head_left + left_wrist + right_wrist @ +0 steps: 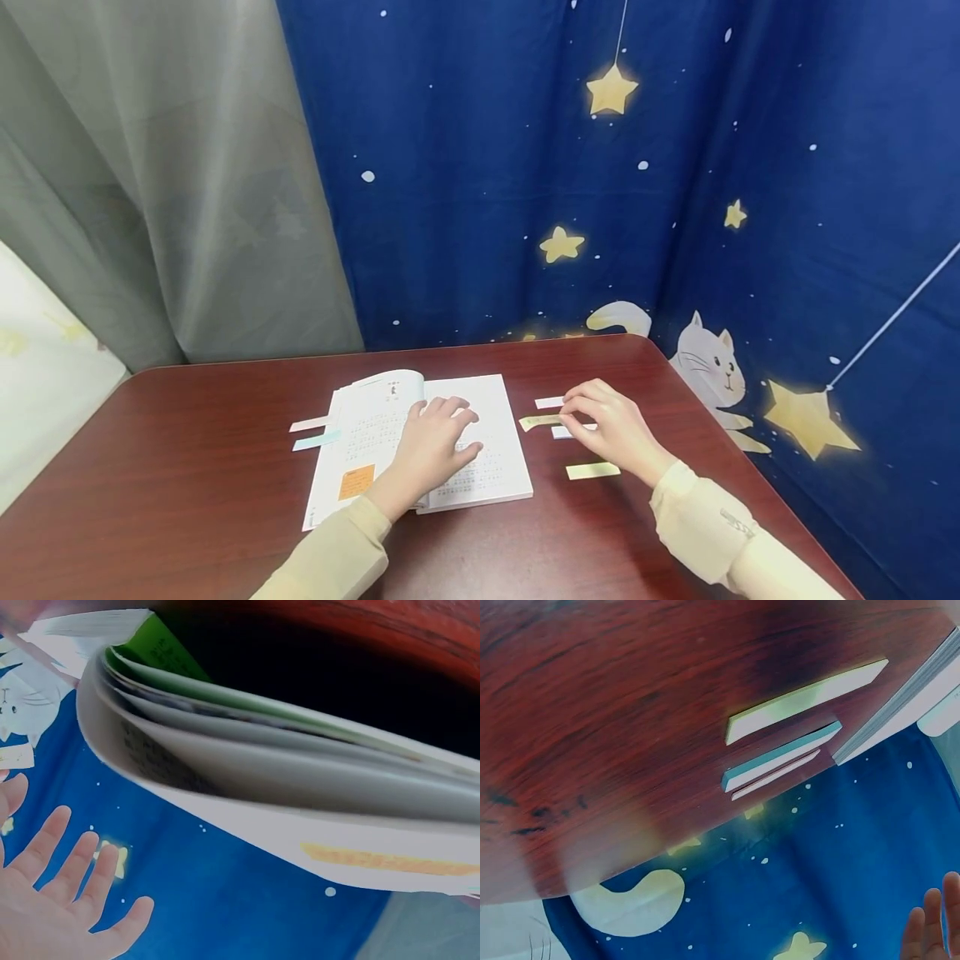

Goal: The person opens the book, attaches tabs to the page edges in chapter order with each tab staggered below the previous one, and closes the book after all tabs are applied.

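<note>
An open book [480, 417] lies on the table, its left pages bulging up near the spine. My left hand [435, 446] is over the book with its fingers spread, close above the gutter and right page; the left wrist view also shows the spread left hand [75, 892] and the curved pages [300, 780]. To the right of the book, my right hand [611, 421] pinches a yellow sticky strip [538, 422] between thumb and fingertips; its free end points toward the book. In the right wrist view only some fingertips of the right hand [934, 922] show.
Beside the right hand lie a pale pink strip pad [549, 402], a bluish-white pad [564, 432] and a yellow-green pad [592, 471]. Pink [309, 424] and blue [315, 441] tabs stick out from the book's left edge. An orange note [356, 482] is on the left page.
</note>
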`<state>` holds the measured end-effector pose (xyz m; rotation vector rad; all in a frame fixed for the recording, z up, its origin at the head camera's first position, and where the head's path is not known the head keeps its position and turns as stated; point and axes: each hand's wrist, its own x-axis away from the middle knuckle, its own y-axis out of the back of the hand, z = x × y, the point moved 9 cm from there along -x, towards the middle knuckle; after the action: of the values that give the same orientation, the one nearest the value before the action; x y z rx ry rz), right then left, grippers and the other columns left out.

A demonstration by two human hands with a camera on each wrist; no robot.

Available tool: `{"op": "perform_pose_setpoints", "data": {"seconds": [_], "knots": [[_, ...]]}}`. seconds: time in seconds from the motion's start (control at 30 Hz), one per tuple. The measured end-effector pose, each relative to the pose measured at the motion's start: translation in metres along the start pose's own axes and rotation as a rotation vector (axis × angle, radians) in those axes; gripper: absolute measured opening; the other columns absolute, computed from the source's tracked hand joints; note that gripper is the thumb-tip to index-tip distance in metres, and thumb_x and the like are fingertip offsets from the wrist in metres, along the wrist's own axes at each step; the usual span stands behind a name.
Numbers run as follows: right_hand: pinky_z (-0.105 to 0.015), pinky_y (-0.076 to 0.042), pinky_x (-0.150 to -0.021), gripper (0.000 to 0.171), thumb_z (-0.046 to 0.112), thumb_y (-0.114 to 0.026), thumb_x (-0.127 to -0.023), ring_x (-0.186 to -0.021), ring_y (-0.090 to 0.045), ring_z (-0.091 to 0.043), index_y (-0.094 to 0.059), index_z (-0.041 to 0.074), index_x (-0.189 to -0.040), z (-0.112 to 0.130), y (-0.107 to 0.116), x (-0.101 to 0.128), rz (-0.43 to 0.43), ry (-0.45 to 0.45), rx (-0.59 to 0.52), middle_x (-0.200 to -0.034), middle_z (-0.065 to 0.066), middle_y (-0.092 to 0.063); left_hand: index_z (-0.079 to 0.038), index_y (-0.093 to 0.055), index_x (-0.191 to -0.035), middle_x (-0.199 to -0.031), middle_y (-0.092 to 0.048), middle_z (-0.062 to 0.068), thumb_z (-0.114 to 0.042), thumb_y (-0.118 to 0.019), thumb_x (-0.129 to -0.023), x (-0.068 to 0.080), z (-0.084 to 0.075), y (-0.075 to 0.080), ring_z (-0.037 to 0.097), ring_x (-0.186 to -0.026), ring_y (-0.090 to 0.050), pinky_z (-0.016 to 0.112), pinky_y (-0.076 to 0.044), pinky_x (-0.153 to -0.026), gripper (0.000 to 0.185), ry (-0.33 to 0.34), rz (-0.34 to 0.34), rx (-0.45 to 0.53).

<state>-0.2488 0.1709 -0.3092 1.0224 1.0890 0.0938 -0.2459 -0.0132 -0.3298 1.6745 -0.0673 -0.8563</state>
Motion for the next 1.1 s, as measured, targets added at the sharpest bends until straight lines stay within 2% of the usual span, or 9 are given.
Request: {"op": "perform_pose_setpoints", "data": {"seconds": [0.37, 0.6, 1.1], "knots": [[-0.029, -0.046, -0.068, 0.007, 0.015, -0.07, -0.071, -0.084, -0.05, -0.009, -0.065, 0.018, -0.076, -0.009, -0.012, -0.005, 0.044, -0.123, -0.008, -0.084, 0.009, -0.058, -0.017, -0.064, -0.097, -0.104, -0.057, 0.001, -0.035, -0.065, -0.073, -0.005, -0.004, -0.01, 0.02, -0.095, -0.05, 0.047, -0.034, -0.083, 0.03, 0.007, 0.018, -0.001], [-0.028, -0.046, -0.066, 0.005, 0.017, -0.069, -0.073, -0.082, -0.049, -0.007, -0.065, 0.02, -0.075, -0.017, -0.026, -0.006, 0.102, -0.215, -0.015, -0.084, 0.012, -0.056, -0.016, -0.065, -0.094, -0.102, -0.058, 0.001, -0.032, -0.068, -0.071, -0.009, -0.005, -0.016, 0.021, -0.093, -0.051, 0.048, -0.035, -0.08, 0.028, 0.002, -0.003, 0.005], [-0.032, -0.045, -0.065, 0.007, 0.021, -0.066, -0.072, -0.08, -0.05, -0.009, -0.062, 0.024, -0.067, -0.026, -0.049, -0.001, 0.238, -0.403, -0.023, -0.079, 0.014, -0.055, -0.017, -0.065, -0.095, -0.1, -0.057, 0.0, -0.033, -0.066, -0.073, -0.01, -0.015, -0.035, 0.02, -0.093, -0.05, 0.047, -0.035, -0.08, 0.027, 0.009, 0.071, 0.023]]}}
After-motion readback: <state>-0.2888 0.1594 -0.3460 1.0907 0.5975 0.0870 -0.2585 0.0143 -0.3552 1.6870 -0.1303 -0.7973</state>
